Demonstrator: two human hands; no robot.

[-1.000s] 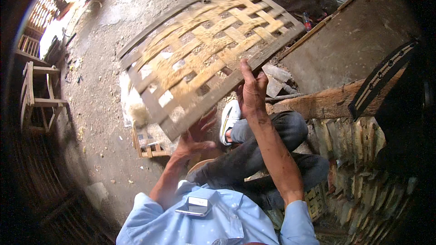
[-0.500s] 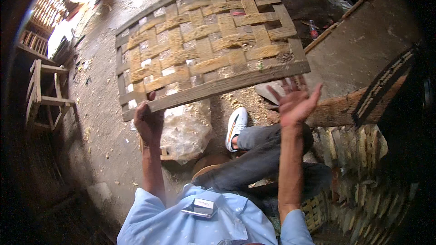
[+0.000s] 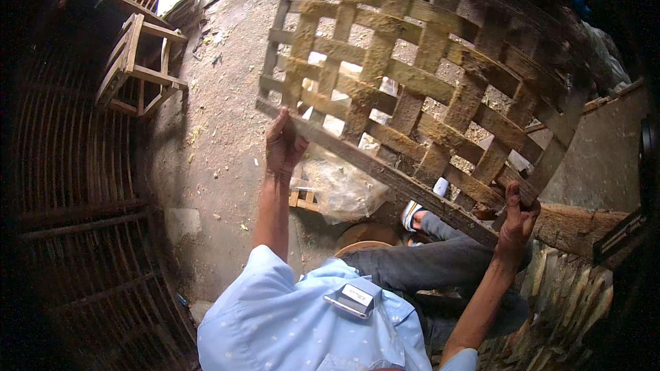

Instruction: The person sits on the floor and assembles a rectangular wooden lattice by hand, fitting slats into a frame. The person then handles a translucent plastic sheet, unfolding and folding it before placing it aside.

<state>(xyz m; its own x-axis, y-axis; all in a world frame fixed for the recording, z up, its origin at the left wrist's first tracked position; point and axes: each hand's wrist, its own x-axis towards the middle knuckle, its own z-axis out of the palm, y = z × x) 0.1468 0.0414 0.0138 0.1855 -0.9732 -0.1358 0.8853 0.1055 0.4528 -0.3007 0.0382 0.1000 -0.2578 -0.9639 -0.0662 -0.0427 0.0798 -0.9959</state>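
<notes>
Your left hand [image 3: 283,148] and your right hand [image 3: 515,232] both grip the woven panel [image 3: 379,48], near its two closer corners.

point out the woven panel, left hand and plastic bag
Woven panel [image 3: 421,81]: head view, on a middle strip
Left hand [image 3: 282,147]: head view, middle of the hand
Plastic bag [image 3: 348,191]: head view, crumpled upper surface

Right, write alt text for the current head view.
A person's left hand and right hand hold a large woven-strip panel at the two ends of its near wooden edge. Crumpled clear plastic shows below it, and a wooden stool-like frame stands on the littered floor at upper left.
</notes>
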